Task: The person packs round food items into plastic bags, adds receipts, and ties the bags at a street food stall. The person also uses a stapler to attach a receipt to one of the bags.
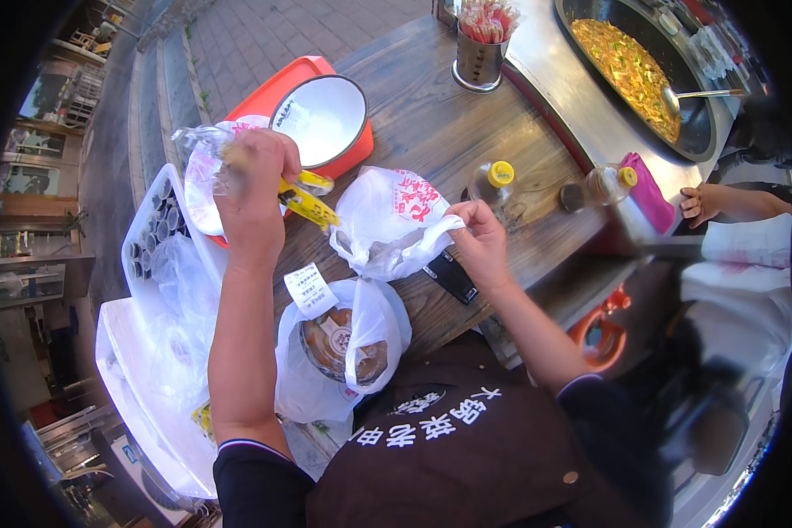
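My left hand (257, 191) is raised over the left of the table, gripping several slim yellow packets (310, 201) with clear wrapping showing past the fist. Their lower ends hang beside a white plastic bag (389, 211) printed in red. Pinched in my right hand (482, 241) is the rim of that bag, pulled out to the right. What the bag holds is hidden. Nearer my body stands a second white bag (389, 317) around a lidded round tub of food (336, 343). A printed paper slip (310, 290) lies against this bag.
A white bowl (323, 122) sits over an orange-red tray (297, 69). Yellow-capped bottles (500, 175) and a metal holder of wrapped sticks (480, 56) stand on the wooden table (409, 86). Beyond is a large food pan (624, 69) with a ladle (673, 99). Another person's hand (696, 203) rests at right.
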### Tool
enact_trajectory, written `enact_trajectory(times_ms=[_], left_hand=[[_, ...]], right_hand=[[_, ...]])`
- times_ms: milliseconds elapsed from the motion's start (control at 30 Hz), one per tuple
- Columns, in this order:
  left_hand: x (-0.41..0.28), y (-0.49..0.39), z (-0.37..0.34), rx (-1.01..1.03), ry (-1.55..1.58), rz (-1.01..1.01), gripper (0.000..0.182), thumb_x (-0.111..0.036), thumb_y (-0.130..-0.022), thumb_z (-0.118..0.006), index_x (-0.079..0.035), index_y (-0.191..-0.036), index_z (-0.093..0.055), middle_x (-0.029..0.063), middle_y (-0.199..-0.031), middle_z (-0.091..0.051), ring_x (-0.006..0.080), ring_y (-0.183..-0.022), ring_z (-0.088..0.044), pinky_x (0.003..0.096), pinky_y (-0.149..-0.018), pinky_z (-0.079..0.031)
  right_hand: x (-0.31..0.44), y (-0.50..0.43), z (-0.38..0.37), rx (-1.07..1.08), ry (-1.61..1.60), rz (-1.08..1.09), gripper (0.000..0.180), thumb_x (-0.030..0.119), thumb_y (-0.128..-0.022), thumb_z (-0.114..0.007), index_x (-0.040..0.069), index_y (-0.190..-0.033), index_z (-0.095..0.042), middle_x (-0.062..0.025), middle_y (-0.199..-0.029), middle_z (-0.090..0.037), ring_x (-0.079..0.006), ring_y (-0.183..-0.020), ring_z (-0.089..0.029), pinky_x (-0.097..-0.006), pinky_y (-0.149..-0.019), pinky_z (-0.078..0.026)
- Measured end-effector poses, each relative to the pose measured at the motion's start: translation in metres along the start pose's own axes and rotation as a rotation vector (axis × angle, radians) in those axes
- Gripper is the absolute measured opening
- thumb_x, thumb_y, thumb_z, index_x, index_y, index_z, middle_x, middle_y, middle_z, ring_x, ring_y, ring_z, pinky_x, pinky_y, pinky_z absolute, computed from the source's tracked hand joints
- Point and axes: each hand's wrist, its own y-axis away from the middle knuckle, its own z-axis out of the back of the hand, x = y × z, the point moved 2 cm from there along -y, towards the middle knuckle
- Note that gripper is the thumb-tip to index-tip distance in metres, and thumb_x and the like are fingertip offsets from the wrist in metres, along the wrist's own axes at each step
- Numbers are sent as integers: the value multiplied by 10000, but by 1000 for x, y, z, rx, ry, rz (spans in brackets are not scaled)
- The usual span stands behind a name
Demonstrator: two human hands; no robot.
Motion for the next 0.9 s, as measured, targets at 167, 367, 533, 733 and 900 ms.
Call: enact_trajectory(times_ms=[167, 367, 533, 733, 900], left_hand=[[3, 17, -40, 188, -282, 42, 229, -230, -986, -525, -29, -903, -597, 52, -908, -630, 150, -817, -559, 291, -778, -444], [-2, 47, -31, 243, -253, 61, 250, -242, -984, -535, -20, -983, -651, 79, -976, -646, 170, -875, -592, 291, -778, -463], [-6, 37, -37, 391, -7, 121, 242, -248, -976, -558, -23, -984, -649, 60, -945, -639, 119, -812, -585, 260, -693, -468], [36, 23, -20, -6, -341, 326, 184, -222, -947, -610, -44, -964, -655, 30, -876, -645, 111, -759, -592, 261, -671, -479], [24, 45, -44, 246, -745, -264, 143, -138, -810, -720, -81, -914, -639, 81, -914, -634, 276, -827, -618, 365, -715, -505]], right_hand=[[15, -7, -8, 2, -146, -16, 203, 211, -977, -544, 42, -865, -542, -70, -994, -622, -107, -875, -549, -255, -785, -453], [30, -6, -3, 111, -178, 18, 239, 252, -981, -521, 25, -967, -596, -82, -1066, -623, -145, -982, -560, -291, -867, -442], [33, -17, -9, 269, -564, -148, 229, 269, -926, -582, 51, -984, -621, -112, -1169, -600, -179, -1073, -550, -324, -915, -437], [31, -18, 1, 424, -664, -247, 265, 323, -866, -630, 74, -958, -619, -116, -1186, -577, -183, -1065, -540, -316, -914, -427], [38, -18, -6, 323, -605, -229, 247, 294, -885, -595, 66, -978, -586, -135, -1226, -532, -211, -1070, -544, -337, -914, -437]])
